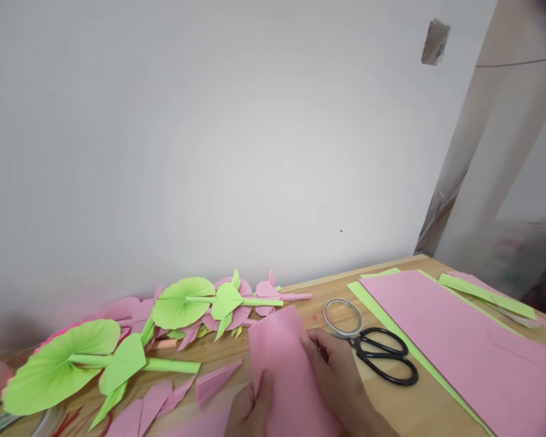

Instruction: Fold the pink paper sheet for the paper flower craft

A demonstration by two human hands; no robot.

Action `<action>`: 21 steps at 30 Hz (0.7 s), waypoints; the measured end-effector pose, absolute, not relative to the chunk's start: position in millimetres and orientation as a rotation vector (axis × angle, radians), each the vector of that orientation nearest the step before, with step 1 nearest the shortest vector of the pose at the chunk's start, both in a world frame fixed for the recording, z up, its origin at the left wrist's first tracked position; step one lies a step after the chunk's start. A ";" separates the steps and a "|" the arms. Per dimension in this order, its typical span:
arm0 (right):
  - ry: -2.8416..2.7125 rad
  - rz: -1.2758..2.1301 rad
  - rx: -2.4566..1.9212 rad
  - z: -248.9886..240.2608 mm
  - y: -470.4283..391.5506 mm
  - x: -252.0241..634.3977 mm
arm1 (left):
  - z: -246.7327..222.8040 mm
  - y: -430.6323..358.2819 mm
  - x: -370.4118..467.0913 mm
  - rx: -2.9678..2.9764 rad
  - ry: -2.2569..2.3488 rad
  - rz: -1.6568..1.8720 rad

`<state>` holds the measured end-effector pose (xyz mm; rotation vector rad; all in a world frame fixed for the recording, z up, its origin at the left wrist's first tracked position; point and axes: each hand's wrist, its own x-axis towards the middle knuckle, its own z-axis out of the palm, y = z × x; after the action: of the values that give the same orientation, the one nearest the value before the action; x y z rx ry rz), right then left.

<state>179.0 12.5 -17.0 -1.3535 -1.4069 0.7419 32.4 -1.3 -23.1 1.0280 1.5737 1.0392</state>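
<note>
A pink paper sheet [284, 364] is held up off the wooden table at the bottom middle. My left hand [250, 413] grips its lower left edge, thumb on the front. My right hand [341, 379] holds its right edge, fingers curled onto the paper. Just right of my right hand lie black scissors [384, 358] and a clear tape ring [343, 317].
Folded green paper leaves [61, 367] and pink paper fans [218, 379] lie along the wall on the left. A large pink sheet [464, 346] over green paper covers the table's right side. A white wall stands close behind the table [428, 403].
</note>
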 end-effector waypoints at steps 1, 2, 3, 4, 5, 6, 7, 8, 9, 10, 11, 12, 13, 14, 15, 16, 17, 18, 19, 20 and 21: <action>-1.420 0.736 -1.358 -17.5 13.0 179.8 | -25.1 -0.5 32.0 0.993 1.573 1.089; -1.434 0.735 -1.363 -18.0 13.4 180.7 | -27.0 0.7 31.4 0.967 1.477 1.154; -1.448 0.737 -1.369 -18.7 13.9 181.4 | -28.5 2.4 30.6 0.928 1.310 1.207; -1.460 0.741 -1.375 -19.3 14.2 181.9 | -29.3 4.2 29.4 0.858 1.127 1.230; -1.470 0.746 -1.381 -19.9 14.3 182.1 | -29.3 6.1 27.9 0.764 0.973 1.224; -1.477 0.752 -1.388 -20.3 14.3 181.9 | -28.4 7.8 26.0 0.650 0.881 1.200; -1.481 0.757 -1.396 -20.5 14.1 181.4 | -26.9 9.2 24.0 0.539 0.854 1.171; -1.487 0.763 -1.399 -20.3 13.6 180.5 | -25.0 10.2 21.9 0.453 0.879 1.148; -1.493 0.768 -1.397 -19.9 12.9 179.4 | -22.9 10.9 19.7 0.407 0.928 1.142; -1.500 0.774 -1.390 -19.3 12.0 178.2 | -21.1 11.3 17.7 0.384 0.975 1.148; -1.508 0.780 -1.380 -18.5 10.9 176.9 | -19.8 11.8 15.8 0.368 1.013 1.154; -1.517 0.787 -1.373 -17.7 9.8 175.6 | -19.0 12.3 13.9 0.354 1.040 1.151; -1.525 0.794 -1.367 -16.9 8.7 174.5 | -18.8 13.1 12.2 0.345 1.055 1.150; -1.534 0.800 -1.361 -16.2 7.6 173.5 | -19.0 14.1 10.4 0.341 1.059 1.156; -1.542 0.805 -1.359 -15.7 6.7 172.7 | -19.6 15.3 8.6 0.343 1.051 1.171; -1.551 0.807 -1.358 -15.4 6.1 172.2 | -20.2 16.6 6.8 0.350 1.035 1.192; -1.555 0.806 -1.360 -15.4 5.6 171.8 | -20.6 17.8 5.1 0.361 1.017 1.216; -1.557 0.802 -1.359 -15.5 5.5 171.7 | -20.7 18.9 3.5 0.373 1.002 1.237; -1.557 0.798 -1.356 -15.8 5.5 171.8 | -20.5 19.7 2.3 0.380 0.998 1.251; -1.558 0.792 -1.351 -16.4 5.8 172.1 | -20.0 20.1 1.6 0.379 1.003 1.254; -1.558 0.783 -1.345 -17.1 6.2 172.7 | -19.4 20.1 1.6 0.378 1.010 1.258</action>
<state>172.7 6.2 -17.1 -1.3447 -1.5579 0.7833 1.6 20.1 -19.4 0.3782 1.0096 1.2577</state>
